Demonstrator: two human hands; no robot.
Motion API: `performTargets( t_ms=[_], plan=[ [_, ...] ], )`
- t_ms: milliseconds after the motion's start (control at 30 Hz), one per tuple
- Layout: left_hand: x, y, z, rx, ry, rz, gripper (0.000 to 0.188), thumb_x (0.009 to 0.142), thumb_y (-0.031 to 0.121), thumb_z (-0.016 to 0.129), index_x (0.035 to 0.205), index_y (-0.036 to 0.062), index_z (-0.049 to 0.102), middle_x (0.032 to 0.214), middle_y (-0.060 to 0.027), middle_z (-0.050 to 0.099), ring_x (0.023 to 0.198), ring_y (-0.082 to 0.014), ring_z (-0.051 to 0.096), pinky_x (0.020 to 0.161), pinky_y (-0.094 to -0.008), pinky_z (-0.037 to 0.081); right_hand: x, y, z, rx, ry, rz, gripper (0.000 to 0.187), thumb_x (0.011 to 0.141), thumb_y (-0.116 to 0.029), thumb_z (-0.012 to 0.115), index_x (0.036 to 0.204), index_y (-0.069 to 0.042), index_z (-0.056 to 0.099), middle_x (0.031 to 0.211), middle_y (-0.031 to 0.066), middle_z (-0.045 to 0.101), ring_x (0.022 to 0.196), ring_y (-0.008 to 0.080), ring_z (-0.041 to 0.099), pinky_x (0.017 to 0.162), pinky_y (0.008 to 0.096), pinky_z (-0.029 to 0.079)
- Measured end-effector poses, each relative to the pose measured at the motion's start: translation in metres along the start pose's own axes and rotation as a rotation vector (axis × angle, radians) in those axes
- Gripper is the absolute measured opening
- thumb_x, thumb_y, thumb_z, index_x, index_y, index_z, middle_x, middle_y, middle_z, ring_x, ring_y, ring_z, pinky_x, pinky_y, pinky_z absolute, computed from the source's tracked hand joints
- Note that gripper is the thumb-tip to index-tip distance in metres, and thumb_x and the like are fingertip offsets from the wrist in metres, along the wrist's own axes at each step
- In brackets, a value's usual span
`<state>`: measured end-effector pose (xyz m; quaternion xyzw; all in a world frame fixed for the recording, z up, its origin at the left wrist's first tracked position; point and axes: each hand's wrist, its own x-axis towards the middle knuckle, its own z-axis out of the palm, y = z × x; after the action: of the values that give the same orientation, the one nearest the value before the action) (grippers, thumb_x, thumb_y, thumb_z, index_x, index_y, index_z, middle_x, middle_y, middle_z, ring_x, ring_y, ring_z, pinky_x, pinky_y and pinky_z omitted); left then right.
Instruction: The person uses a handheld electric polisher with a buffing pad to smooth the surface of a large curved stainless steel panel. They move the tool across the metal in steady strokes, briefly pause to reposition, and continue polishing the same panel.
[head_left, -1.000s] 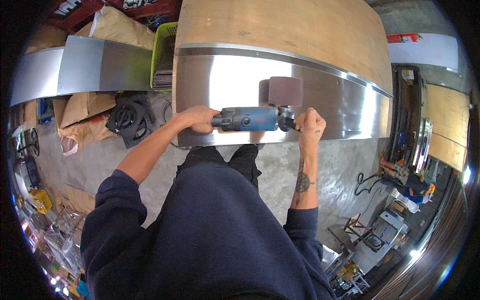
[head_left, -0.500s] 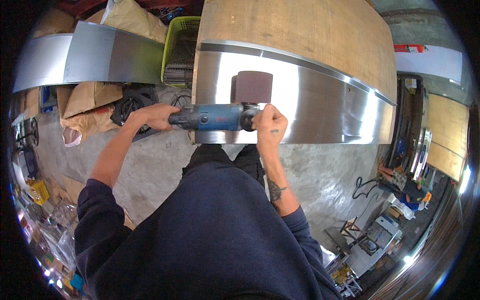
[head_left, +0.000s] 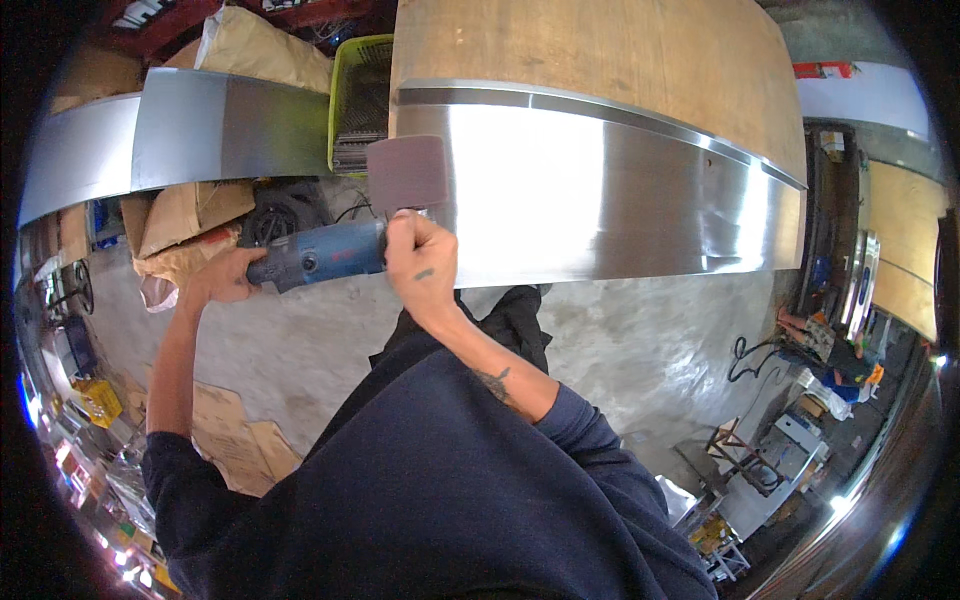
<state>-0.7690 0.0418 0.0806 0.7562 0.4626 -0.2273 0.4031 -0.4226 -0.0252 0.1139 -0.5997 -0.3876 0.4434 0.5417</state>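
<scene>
Both my hands hold a blue handheld drum sander [head_left: 338,251] at the left end of a shiny, brushed steel sheet [head_left: 650,205]. My left hand [head_left: 222,277] is wrapped around the dark rear end of the body. At the front, my right hand [head_left: 424,262] is closed in a fist over the grip, which it mostly hides. The brownish abrasive drum [head_left: 408,172] overlaps the sheet's left edge. From above, I cannot tell whether it touches the metal. A raised, bent edge runs along the sheet's far side.
The sheet lies on a plywood-topped table [head_left: 600,50]. Left of it stand a yellow-green basket [head_left: 345,70], another metal sheet [head_left: 230,130] and cardboard [head_left: 195,215]. A black hose [head_left: 745,358] lies on the concrete floor at right, near another person [head_left: 835,350].
The drum sander has moved left along the sheet to its left end, with both hands still on it. My body has leaned left, and the tool now tilts slightly.
</scene>
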Motion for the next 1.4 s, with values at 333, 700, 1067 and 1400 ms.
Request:
performTargets(
  t_ms=[333,700,1067,1400],
  plan=[
    [-0.030,-0.008,-0.010,0.068,0.044,-0.124,0.054,0.072,0.019,0.078,0.121,0.0016,0.064,0.097,-0.0246,0.070,0.094,-0.0424,0.067,0.082,-0.0493,0.051,0.003,-0.015,0.025,0.073,-0.116,-0.063,0.039,0.100,-0.011,0.055,0.065,0.002,0.044,0.058,-0.0014,0.032,0.059,0.0043,0.033,0.049,0.0313,0.027],
    [0.003,-0.007,-0.022,0.041,0.062,-0.059,0.049,0.074,0.017,0.077,0.119,0.0020,0.063,0.099,-0.0242,0.070,0.097,-0.0410,0.068,0.083,-0.0467,0.051,0.025,-0.006,0.023,0.011,-0.061,-0.064,0.039,0.100,-0.016,0.057,0.067,0.005,0.056,0.053,0.0194,0.047,0.046,0.0150,0.044,0.048,0.0385,0.039],
    [0.052,0.029,-0.027,-0.057,-0.046,0.002,0.051,0.075,0.012,0.079,0.122,0.0004,0.063,0.107,-0.0232,0.072,0.104,-0.0407,0.068,0.089,-0.0451,0.052,0.047,-0.003,-0.024,-0.087,0.073,-0.033,0.039,0.099,-0.016,0.058,0.067,0.007,0.057,0.054,0.0205,0.046,0.046,0.0154,0.041,0.047,0.0394,0.037],
    [0.108,0.133,-0.054,-0.023,-0.106,0.001,0.046,0.075,0.010,0.077,0.116,-0.0017,0.062,0.105,-0.0238,0.072,0.101,-0.0377,0.069,0.089,-0.0445,0.052,0.071,-0.002,-0.117,-0.040,0.151,0.013,0.040,0.098,-0.018,0.057,0.066,0.006,0.051,0.053,0.0056,0.043,0.056,0.0078,0.040,0.049,0.0347,0.035]
  ],
)
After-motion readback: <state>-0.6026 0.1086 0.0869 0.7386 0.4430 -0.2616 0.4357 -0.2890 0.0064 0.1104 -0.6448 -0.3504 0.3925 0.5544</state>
